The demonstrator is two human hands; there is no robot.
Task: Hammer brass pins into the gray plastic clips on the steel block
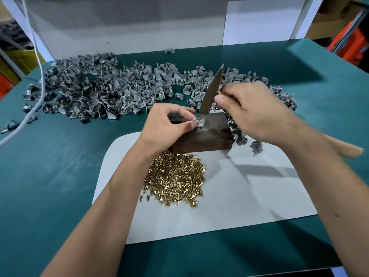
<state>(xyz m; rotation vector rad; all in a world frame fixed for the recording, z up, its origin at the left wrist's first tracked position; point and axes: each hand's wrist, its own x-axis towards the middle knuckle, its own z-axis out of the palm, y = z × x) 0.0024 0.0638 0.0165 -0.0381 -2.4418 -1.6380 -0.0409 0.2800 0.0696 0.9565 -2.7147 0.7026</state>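
Your left hand (169, 121) pinches clip (197, 122) on block (201, 134), pin (199, 121) standing proud; right hand (253, 112) grips hammer (211, 90). Clip heap (103, 88) left.

Teal-green tabletop (60, 186) under a white paper sheet (249, 196), white back panels (265, 21) behind, grey cable (37, 62) hanging left, orange gear (353, 45) and cardboard beyond at right

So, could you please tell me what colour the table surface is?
Dark teal green table surface, clearest in the head view.
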